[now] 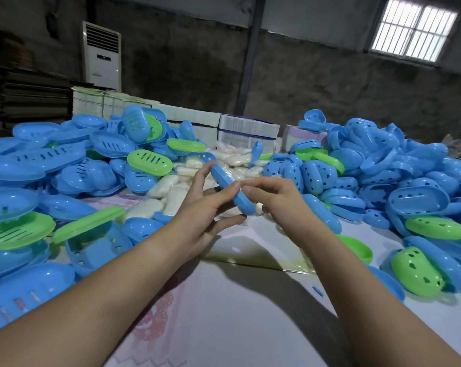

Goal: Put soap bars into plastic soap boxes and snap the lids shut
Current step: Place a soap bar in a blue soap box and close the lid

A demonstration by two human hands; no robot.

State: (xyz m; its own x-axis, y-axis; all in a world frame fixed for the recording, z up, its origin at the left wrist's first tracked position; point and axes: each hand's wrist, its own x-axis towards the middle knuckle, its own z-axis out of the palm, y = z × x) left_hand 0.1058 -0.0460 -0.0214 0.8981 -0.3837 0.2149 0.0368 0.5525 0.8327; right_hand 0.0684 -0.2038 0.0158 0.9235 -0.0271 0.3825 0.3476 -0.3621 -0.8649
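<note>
A blue soap box part (233, 190) is held edge-on above the table, tilted from upper left to lower right, with something wrapped in clear plastic showing along its upper edge. My left hand (205, 205) grips it from the left, thumb on its rim. My right hand (274, 197) pinches its near edge with thumb and forefinger. Behind them lies a heap of white wrapped soap bars (171, 192).
Piles of blue and green slotted box halves (65, 160) crowd the left side. Blue and green halves with heart-shaped holes (383, 186) fill the right. White cartons (247, 131) stand at the back. A bare stretch of pale table (237, 313) lies between my forearms.
</note>
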